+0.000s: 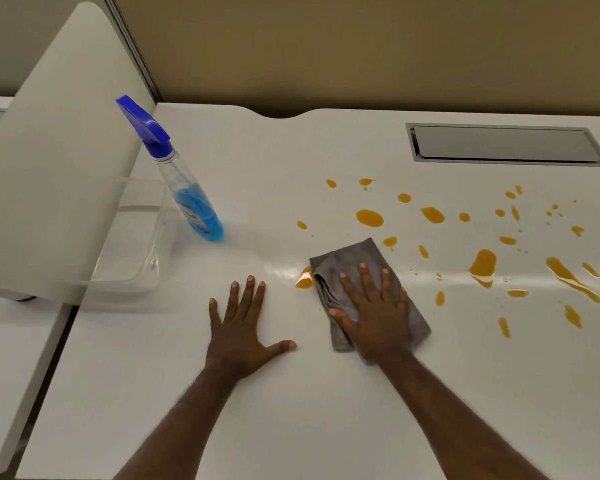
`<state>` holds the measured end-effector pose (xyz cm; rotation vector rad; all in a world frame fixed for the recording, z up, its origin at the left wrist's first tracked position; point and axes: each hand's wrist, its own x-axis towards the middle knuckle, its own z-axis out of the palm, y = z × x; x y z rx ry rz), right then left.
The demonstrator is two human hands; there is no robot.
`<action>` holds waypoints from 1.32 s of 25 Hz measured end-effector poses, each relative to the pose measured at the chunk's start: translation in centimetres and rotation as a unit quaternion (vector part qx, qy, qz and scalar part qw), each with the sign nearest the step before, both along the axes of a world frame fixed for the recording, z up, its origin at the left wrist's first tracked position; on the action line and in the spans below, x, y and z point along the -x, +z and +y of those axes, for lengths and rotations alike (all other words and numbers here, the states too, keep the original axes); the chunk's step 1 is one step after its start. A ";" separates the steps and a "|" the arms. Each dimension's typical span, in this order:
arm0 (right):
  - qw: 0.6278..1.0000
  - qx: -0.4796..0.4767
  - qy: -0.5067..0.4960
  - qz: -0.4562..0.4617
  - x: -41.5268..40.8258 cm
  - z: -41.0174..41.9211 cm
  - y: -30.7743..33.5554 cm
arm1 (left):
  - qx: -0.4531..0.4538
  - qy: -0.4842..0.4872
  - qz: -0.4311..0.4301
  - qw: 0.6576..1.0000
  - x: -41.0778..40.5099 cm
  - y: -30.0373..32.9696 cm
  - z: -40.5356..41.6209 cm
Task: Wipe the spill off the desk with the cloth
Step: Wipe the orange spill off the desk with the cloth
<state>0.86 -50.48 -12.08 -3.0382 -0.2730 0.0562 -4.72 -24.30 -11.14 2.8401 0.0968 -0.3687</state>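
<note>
An orange spill (369,217) lies scattered in drops and puddles over the white desk (291,393), mostly to the right, with a larger puddle (484,265) and a streak far right. A folded grey cloth (347,261) rests flat on the desk, its left edge touching one orange puddle (303,281). My right hand (374,313) presses flat on the cloth with fingers spread. My left hand (243,330) lies flat on the bare desk to the cloth's left, fingers apart, holding nothing.
A spray bottle (191,199) with blue liquid and a blue trigger head stands at the left. Next to it sits a clear plastic container (132,275) against a white divider panel (59,150). A grey cable hatch (506,143) is set in the desk at the back right.
</note>
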 end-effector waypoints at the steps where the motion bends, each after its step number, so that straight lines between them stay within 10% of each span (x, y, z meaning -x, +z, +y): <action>1: 1.000 -0.007 -0.017 0.005 -0.2 -0.5 -0.2 | -0.001 -0.001 0.003 1.000 0.0 0.0 0.0; 5: 0.995 -0.028 -0.090 0.044 -3.9 3.6 1.0 | -0.003 0.001 0.004 1.000 0.0 0.1 0.0; 10: 0.998 -0.020 0.053 0.026 -0.5 4.2 0.3 | -0.006 0.001 0.005 1.000 0.0 0.1 -0.1; 16: 0.992 -0.052 -0.102 0.043 -4.6 6.0 1.2 | 0.009 -0.002 0.012 1.000 0.0 0.2 0.0; 22: 0.994 -0.031 0.100 0.033 -0.3 6.0 0.2 | 0.001 0.001 0.014 1.000 -0.1 0.1 0.0; 28: 0.997 -0.041 -0.050 0.043 -3.9 7.2 1.2 | 0.013 -0.001 0.021 1.000 -0.1 0.2 0.1; 33: 0.992 -0.028 0.111 0.062 -0.9 7.1 0.5 | 0.010 0.001 0.032 0.999 0.0 0.4 0.1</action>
